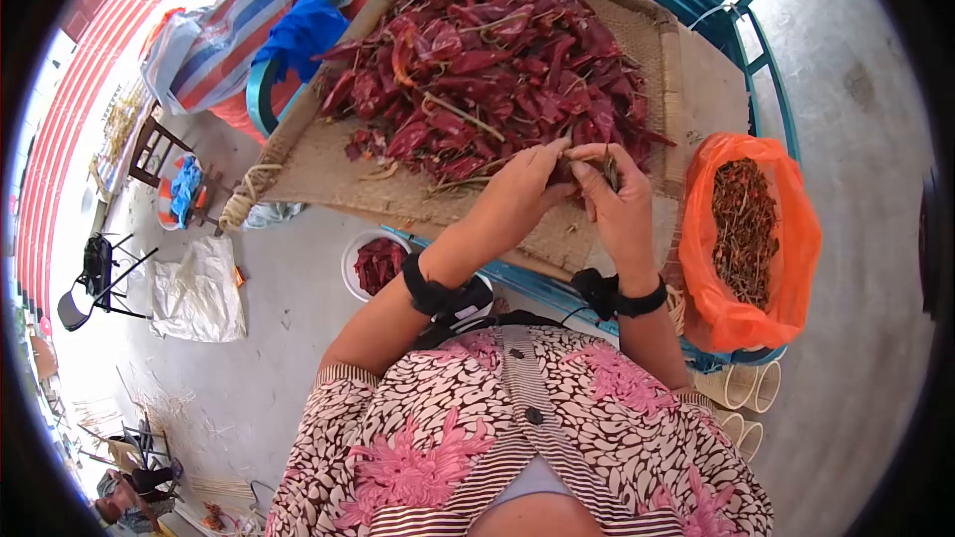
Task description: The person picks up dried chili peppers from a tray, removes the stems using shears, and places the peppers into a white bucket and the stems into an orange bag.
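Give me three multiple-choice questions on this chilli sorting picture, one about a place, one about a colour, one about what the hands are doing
1. Where is the orange bag?
A. at the person's right
B. on the floor at the left
C. on the chilli pile

2. What colour are the wrist bands?
A. white
B. black
C. red

3. How are the hands?
A. resting in the lap
B. wide apart
C. close together at the chillies

Answers: A, it sits beside the woven tray; B, both are black; C, left hand and right hand pinch at the dried chillies.

Pink-floral patterned blouse point(517, 418), striped cuffs, black wristbands point(430, 290).
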Demonstrator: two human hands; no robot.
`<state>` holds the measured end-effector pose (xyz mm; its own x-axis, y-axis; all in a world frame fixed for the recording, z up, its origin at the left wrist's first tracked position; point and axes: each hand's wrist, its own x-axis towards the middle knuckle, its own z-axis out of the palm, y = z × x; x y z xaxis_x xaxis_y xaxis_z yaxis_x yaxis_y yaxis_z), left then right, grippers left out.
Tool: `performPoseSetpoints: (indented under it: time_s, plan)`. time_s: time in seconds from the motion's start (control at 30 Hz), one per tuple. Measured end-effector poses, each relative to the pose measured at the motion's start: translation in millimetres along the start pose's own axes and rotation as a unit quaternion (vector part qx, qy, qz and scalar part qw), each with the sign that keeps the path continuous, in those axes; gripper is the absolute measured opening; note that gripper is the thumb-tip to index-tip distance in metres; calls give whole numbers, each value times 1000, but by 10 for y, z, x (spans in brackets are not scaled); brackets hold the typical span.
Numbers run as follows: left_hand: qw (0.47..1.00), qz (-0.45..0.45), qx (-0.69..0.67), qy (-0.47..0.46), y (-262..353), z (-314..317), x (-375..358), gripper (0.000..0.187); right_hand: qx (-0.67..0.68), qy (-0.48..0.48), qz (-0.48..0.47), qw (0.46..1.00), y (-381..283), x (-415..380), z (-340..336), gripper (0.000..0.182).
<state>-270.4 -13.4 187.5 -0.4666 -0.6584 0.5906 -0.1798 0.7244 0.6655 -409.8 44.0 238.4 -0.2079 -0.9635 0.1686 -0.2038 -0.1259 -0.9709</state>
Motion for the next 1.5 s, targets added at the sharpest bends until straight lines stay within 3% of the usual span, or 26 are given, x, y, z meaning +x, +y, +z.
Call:
performPoseSetpoints:
  time_s: [0.17,0.27,0.33,0.43,0.47,0.53,0.63,0.73,0.83,0.93,1.13,1.2,1.27,1.33,1.43,1.47,1.5]
  plan:
    - [971,-206,-119,-7,48,-53,-147,23,37,-3,28,999,50,-63,216,10]
    - [941,-298,-158,-13,90,-101,-249,17,-36,5,-67,997,249,-63,281,13]
    - [883,-398,-247,-34,257,-153,-204,15,-144,1,-178,973,255,-85,257,15]
    - [874,-318,-366,-19,115,-28,-238,15,-176,17,-260,949,229,-56,185,11]
    - [872,-328,-360,-54,99,-36,-279,16,-88,9,-156,984,177,-89,159,9]
    - [864,-345,-347,-120,294,-260,-180,17,93,-12,55,994,48,-143,104,5]
    - [855,-304,-387,-161,219,-271,-219,18,245,-51,132,959,80,-122,-3,5]
    - [884,-233,-371,-165,270,-343,-148,19,354,-67,191,913,17,-134,-12,9]
    - [882,-214,-383,-174,194,-356,-138,20,436,-111,205,869,90,-102,-13,9]
    - [863,-236,-397,-205,148,-413,-119,20,510,-130,257,811,132,-87,-16,10]
    - [813,-217,-480,-249,110,-535,-13,21,577,-147,307,742,174,-76,-6,8]
    - [801,-235,-479,-271,44,-510,24,22,552,-120,268,781,181,-78,-20,7]
    - [833,-233,-449,-223,5,-459,31,21,483,-70,215,846,166,-54,5,7]
    - [891,-198,-396,-97,84,-263,20,20,365,4,144,920,145,-13,28,8]
    - [938,-198,-284,-21,123,-162,1,24,210,71,41,974,-94,-46,80,8]
    - [978,-97,-173,63,47,-36,-5,35,173,97,3,980,-75,-33,97,8]
    - [991,-62,-99,65,131,-52,27,36,136,122,-35,983,-28,-14,119,8]
